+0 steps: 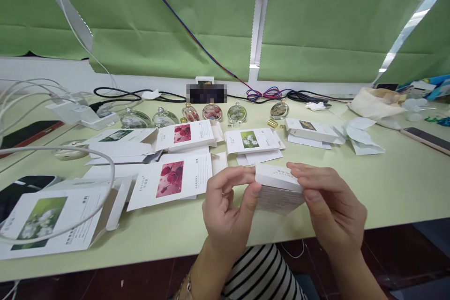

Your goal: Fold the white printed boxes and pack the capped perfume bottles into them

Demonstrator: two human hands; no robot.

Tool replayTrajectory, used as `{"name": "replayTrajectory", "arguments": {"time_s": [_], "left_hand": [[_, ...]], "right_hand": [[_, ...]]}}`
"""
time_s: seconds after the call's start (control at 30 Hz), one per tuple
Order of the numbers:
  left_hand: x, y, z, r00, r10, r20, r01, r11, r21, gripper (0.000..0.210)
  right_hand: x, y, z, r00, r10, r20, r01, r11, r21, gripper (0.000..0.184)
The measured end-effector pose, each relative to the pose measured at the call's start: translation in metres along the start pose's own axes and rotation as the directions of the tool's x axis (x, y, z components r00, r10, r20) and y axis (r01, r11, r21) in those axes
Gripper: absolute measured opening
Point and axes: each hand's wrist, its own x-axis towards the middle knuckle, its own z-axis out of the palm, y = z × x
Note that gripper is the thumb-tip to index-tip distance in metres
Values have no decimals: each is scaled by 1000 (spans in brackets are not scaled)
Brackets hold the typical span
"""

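Head view shows the white box [279, 194] between my left hand [225, 211] and right hand [335, 211], both pinching its sides, near the front edge of the table [393, 187].

Desk [397, 187], power strip [75, 111] and cables [304, 97] suggest an office

Two hands [225, 211] at lower centre, with one white box [279, 199] between them. From lower left to right of centre, six flat boxes [170, 179] show printed fronts, two of them with red flowers; more cartons are partly hidden, so their full number cannot be told. Six rounded glass bottles [237, 112] in a row across the centre. One phone [427, 138] at the right edge. Four green blind panels [176, 47] across the top.
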Motion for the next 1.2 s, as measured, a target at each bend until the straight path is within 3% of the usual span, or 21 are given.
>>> {"name": "replayTrajectory", "arguments": {"time_s": [0.17,0.33,0.57,0.7,0.8,0.93,1.13,1.2], "left_hand": [[1,-3,-2,984,158,77,-166,980,111,31],[1,-4,-1,995,102,16,-104,980,169,40],[4,-2,-3,988,135,69,-145,975,167,29],[4,-2,-4,986,136,101,-153,971,183,22],[5,0,-6,978,96,184,-138,963,230,15],[2,3,-8,963,-20,269,-60,956,288,17],[-17,3,-11,939,-152,308,55,951,303,47],[-20,3,-11,925,-246,288,165,946,278,54]], "right_hand": [[1,-1,-3,998,44,36,-45,999,25,28],[0,0,-3,997,69,20,-70,996,50,27],[-3,2,-2,996,81,23,-82,994,69,27],[-6,0,-7,989,119,90,-125,991,57,25],[-7,-4,-15,963,168,211,-156,985,-70,22],[-7,-12,-20,923,189,336,-101,959,-264,30],[-6,-17,-16,943,142,300,-34,940,-339,27],[-7,-18,-17,948,145,283,-27,923,-384,24]]}}
